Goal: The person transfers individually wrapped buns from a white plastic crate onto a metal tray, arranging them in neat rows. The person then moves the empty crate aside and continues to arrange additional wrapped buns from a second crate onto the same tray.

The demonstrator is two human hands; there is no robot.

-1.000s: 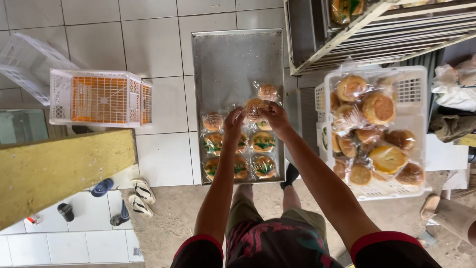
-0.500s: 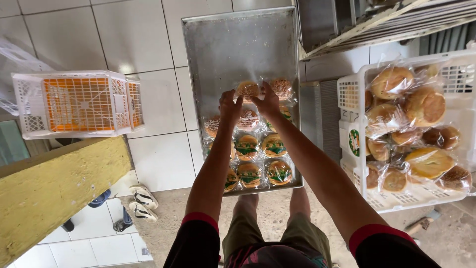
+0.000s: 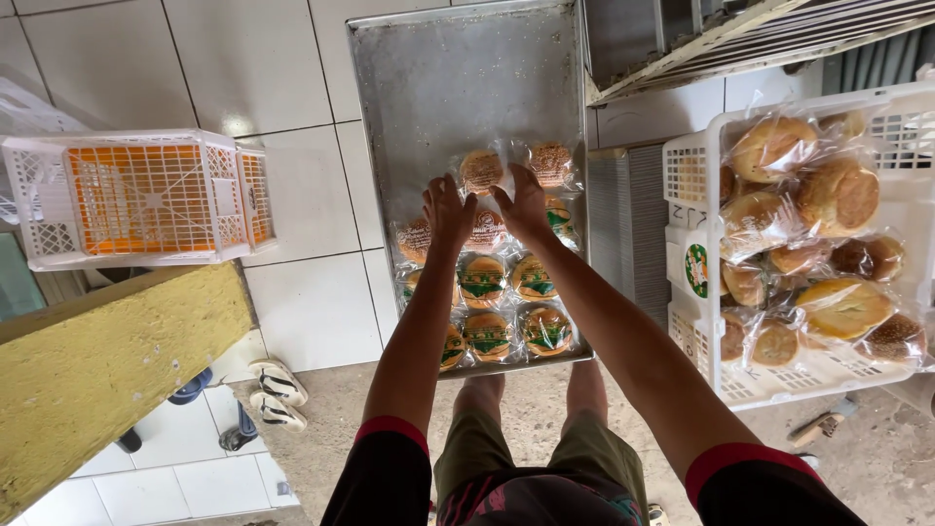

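A metal baking tray [image 3: 448,88] lies on the tiled floor in front of me, its near part covered with several wrapped round buns [image 3: 487,331] in clear plastic. My left hand [image 3: 447,210] and my right hand [image 3: 523,204] rest side by side, fingers spread, on the buns in the middle of the tray. Just beyond my fingertips lie two more wrapped buns, one [image 3: 481,170] on the left and one [image 3: 551,164] on the right. Neither hand grips anything that I can see.
A white plastic crate [image 3: 691,185] heaped with wrapped buns stands at the right. An empty white and orange crate [image 3: 136,200] sits at the left, above a yellow slab [image 3: 107,360]. Sandals [image 3: 278,394] lie near my legs. A metal rack [image 3: 721,39] is top right.
My view has moved closer to the tray. Both hands have slid a little farther up the tray over the buns, staying together.
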